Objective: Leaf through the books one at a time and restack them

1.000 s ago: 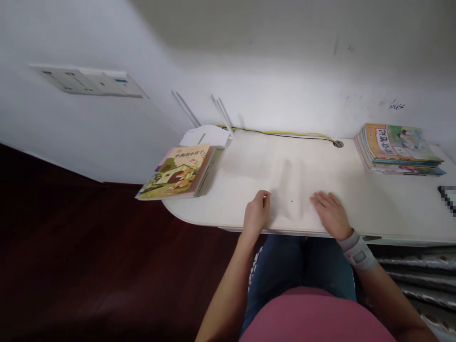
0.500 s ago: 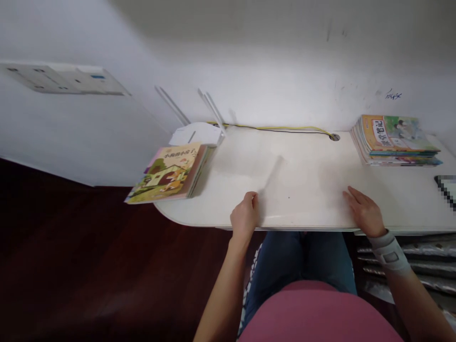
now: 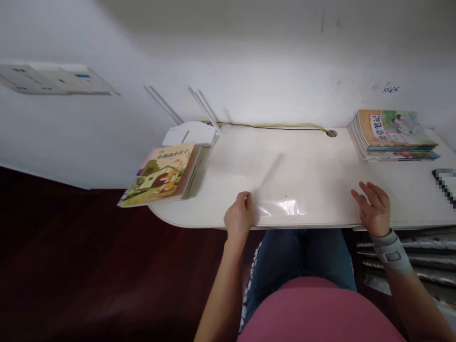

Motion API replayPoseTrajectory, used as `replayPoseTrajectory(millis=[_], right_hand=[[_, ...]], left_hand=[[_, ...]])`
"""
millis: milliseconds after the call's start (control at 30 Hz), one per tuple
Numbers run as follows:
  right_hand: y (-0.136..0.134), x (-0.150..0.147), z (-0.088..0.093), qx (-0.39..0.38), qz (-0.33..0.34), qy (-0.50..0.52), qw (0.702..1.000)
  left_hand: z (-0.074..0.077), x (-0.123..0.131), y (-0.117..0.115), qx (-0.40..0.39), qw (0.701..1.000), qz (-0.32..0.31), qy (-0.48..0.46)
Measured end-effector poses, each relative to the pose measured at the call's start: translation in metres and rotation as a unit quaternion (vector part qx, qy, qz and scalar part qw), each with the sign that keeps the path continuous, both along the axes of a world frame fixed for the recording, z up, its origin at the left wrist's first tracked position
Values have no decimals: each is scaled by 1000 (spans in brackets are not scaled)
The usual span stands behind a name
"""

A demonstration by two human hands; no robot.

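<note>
Here at the front of the desk [image 3: 199, 211], our left hand [image 3: 238, 216] pinches a clear plastic sheet [image 3: 287, 207], thumb against curled fingers! The sheet glints along the desk's front edge, between our hands. Farther right along the desk, our right hand [image 3: 374, 209] has its fingers loosely spread; whether they touch the desktop, we can't tell.

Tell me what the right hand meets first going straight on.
Going forward-left over the white tabletop, the right hand would probably meet the thin yellow and black cables first; its height is unclear.

Left hand [image 3: 237, 216] is curled, right hand [image 3: 376, 209] loosely spread.
</note>
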State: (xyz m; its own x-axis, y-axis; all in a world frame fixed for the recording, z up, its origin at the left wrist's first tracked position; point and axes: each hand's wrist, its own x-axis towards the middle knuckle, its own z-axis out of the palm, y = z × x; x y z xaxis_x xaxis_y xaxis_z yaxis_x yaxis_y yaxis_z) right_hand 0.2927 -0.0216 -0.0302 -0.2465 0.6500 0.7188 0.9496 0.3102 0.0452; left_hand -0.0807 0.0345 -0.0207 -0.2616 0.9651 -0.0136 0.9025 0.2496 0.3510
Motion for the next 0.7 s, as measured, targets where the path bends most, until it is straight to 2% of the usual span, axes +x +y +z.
replayPoseTrajectory(millis=[100,200,367,500,567,600,633,700], right_hand=[[-2,4,-12,-107,16,-8,994],[-3,6,-24,-156,32,25,987],[-4,13,-30,-170,22,93,981],[-7,1,-15,-104,-25,152,983],[-10,-25,-3,-80,-7,158,984],[-12,-42,4,-90,24,144,985],[-14,-62,10,-111,68,122,984],[-15,-101,18,-170,138,68,973]], left_hand=[[3,-1,0,-22,1000,-3,19],[6,-2,1,-33,999,-14,16],[4,-4,1,-26,1000,-13,-9],[-2,-7,0,12,999,-2,-52],[-1,-3,0,41,990,-4,-137],[1,1,0,53,977,-9,-209],[4,5,-1,59,953,-19,-295],[15,18,-5,61,883,-48,-464]])
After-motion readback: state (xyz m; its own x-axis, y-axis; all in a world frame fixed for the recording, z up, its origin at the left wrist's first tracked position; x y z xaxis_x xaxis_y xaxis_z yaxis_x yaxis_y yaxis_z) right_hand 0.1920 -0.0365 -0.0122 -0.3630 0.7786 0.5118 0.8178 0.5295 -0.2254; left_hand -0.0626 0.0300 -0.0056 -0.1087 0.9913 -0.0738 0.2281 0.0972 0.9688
